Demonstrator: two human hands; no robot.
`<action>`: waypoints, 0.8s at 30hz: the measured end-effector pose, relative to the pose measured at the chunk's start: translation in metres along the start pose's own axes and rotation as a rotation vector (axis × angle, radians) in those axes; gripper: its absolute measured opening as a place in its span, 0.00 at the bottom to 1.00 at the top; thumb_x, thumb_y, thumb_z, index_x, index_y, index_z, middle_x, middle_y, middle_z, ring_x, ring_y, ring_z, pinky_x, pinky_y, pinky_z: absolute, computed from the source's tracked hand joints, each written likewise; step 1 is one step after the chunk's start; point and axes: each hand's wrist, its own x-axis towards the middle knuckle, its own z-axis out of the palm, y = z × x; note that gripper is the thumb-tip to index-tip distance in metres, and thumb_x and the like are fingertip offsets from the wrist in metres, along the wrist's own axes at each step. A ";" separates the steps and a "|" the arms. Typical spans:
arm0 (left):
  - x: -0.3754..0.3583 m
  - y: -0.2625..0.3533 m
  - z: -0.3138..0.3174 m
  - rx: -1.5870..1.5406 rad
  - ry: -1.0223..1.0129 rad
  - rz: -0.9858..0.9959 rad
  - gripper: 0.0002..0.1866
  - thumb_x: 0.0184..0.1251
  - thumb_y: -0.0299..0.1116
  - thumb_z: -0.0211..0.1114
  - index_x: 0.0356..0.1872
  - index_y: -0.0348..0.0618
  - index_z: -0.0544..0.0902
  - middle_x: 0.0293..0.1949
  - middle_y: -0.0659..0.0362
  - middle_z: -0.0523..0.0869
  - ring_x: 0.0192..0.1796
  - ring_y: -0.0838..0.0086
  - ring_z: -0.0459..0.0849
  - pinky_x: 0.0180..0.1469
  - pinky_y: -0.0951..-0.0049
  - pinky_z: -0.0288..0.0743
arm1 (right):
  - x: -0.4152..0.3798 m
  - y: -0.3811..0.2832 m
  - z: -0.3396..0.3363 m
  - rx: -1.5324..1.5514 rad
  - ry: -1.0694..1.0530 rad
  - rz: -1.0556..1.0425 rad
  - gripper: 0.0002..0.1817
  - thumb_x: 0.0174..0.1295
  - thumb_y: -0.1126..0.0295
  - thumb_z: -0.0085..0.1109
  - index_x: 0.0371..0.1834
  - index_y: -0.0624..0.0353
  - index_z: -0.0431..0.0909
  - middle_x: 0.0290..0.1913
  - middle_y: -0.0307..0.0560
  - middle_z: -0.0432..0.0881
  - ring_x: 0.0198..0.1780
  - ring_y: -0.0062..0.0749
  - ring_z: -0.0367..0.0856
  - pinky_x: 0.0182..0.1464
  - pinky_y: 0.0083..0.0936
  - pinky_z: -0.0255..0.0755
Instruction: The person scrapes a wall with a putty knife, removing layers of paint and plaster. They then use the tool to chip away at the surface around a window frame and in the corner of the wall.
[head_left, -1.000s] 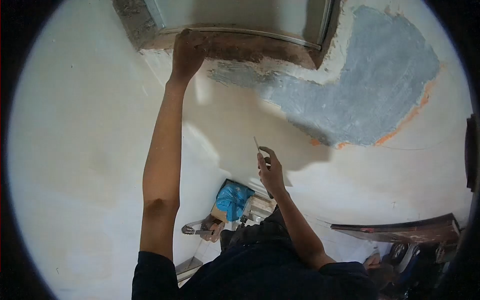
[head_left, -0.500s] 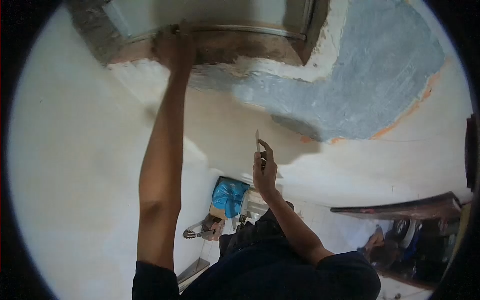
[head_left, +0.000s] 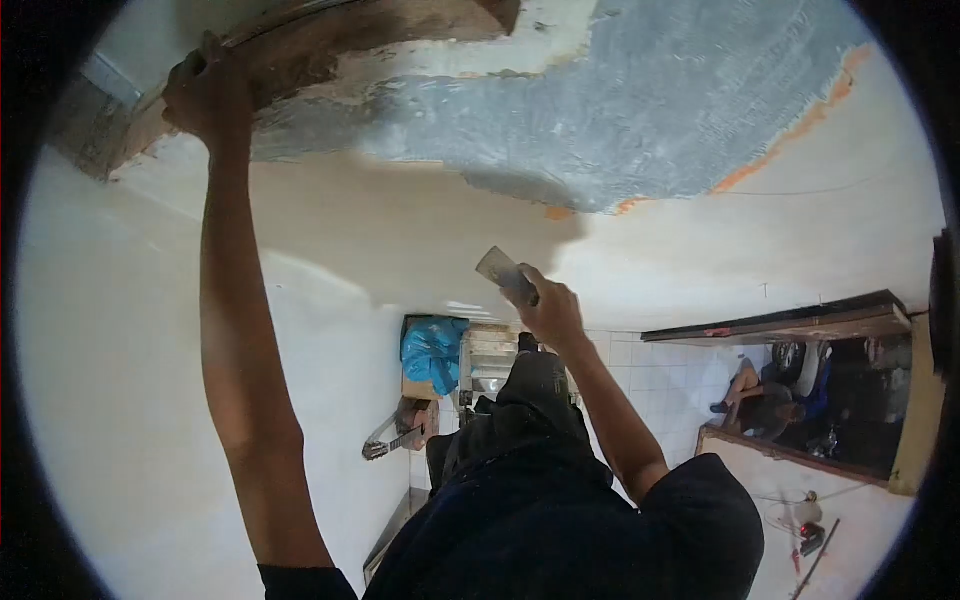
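Note:
My left hand (head_left: 212, 95) is raised to the brown frame edge (head_left: 290, 60) at the upper left, with its fingers bent over it. What lies under those fingers is hidden. Lower down, near the middle, my right hand (head_left: 550, 308) is closed round a flat scraper (head_left: 497, 267), whose pale blade tilts up and to the left. Behind both hands is a cream wall (head_left: 400, 220) with a large grey patch (head_left: 560, 125), edged in orange at its lower right. My right hand and the scraper are apart from the patch.
Below are a blue plastic bag (head_left: 432, 350), a guitar (head_left: 395, 441) by the left wall and a pale stand (head_left: 490, 350). At the right, a person (head_left: 745, 387) sits beyond a doorway. A red and black object (head_left: 808, 538) lies at the lower right.
The view has shifted, so the frame and patch sit further left and higher. The scraper has turned from edge-on to showing its flat face. My left hand remains at the frame.

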 end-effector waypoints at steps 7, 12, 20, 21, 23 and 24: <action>0.003 -0.007 0.005 0.024 0.052 0.031 0.27 0.67 0.53 0.54 0.36 0.34 0.86 0.33 0.45 0.86 0.35 0.57 0.85 0.42 0.60 0.75 | -0.003 0.045 -0.061 -0.337 0.155 -0.013 0.26 0.61 0.50 0.56 0.58 0.52 0.75 0.33 0.51 0.84 0.30 0.43 0.84 0.32 0.37 0.78; 0.004 -0.006 0.000 -0.085 -0.069 -0.130 0.25 0.66 0.50 0.53 0.32 0.37 0.86 0.34 0.47 0.86 0.37 0.56 0.84 0.42 0.58 0.74 | 0.001 0.036 -0.060 -0.351 0.162 -0.109 0.29 0.62 0.46 0.51 0.59 0.55 0.73 0.30 0.53 0.83 0.27 0.45 0.83 0.29 0.38 0.78; 0.015 -0.054 0.021 0.046 0.044 0.303 0.26 0.66 0.50 0.56 0.27 0.32 0.86 0.26 0.47 0.86 0.27 0.61 0.84 0.33 0.63 0.75 | -0.004 0.043 -0.063 -0.357 0.195 -0.079 0.29 0.64 0.46 0.49 0.61 0.55 0.71 0.30 0.54 0.82 0.26 0.47 0.83 0.28 0.38 0.77; 0.014 -0.053 0.022 0.041 0.040 0.307 0.26 0.66 0.50 0.56 0.27 0.32 0.86 0.26 0.47 0.86 0.27 0.61 0.84 0.33 0.63 0.75 | -0.005 0.043 -0.064 -0.365 0.192 -0.074 0.29 0.64 0.47 0.49 0.61 0.55 0.71 0.30 0.54 0.82 0.27 0.47 0.83 0.27 0.38 0.77; 0.014 -0.050 0.022 -0.113 0.033 0.116 0.27 0.66 0.50 0.58 0.26 0.31 0.85 0.26 0.45 0.85 0.27 0.62 0.84 0.32 0.62 0.75 | -0.007 0.043 -0.069 -0.373 0.194 -0.067 0.29 0.64 0.47 0.49 0.61 0.55 0.71 0.30 0.54 0.82 0.27 0.47 0.83 0.27 0.38 0.77; 0.012 -0.043 0.018 -0.116 0.032 0.117 0.27 0.66 0.50 0.58 0.26 0.31 0.85 0.26 0.45 0.85 0.27 0.62 0.84 0.32 0.62 0.75 | -0.007 0.043 -0.071 -0.383 0.192 -0.063 0.29 0.64 0.47 0.49 0.61 0.55 0.71 0.30 0.54 0.82 0.26 0.47 0.83 0.27 0.39 0.77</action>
